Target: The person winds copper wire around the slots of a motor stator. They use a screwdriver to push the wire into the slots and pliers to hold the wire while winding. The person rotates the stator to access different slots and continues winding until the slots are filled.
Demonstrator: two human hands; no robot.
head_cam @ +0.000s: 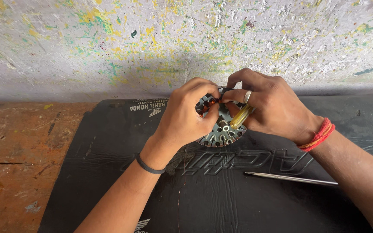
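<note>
light: even, soft daylight | shadows: faint under hands (186,116) | glare: none | focus: sharp, slight edge distortion

The round slotted core (221,131) at the centre of the frame looked like dull grey stamped metal, with glossy copper-coloured wire (207,105) at its upper edge. A translucent yellow plastic handle (240,116) lay under the right hand (273,108), which wore a shiny metal ring (247,96) and red thread (320,134) at the wrist. The left hand (186,116) had a matt black band (149,166) at its wrist. Beneath them lay a matt black rubber mat (109,172) with raised lettering. At lower right a thin rod (290,177) gleamed like polished steel. The bench (18,151) at left was worn, stained reddish wood; the wall (109,43) above was rough, pitted, paint-flecked plaster.
</note>
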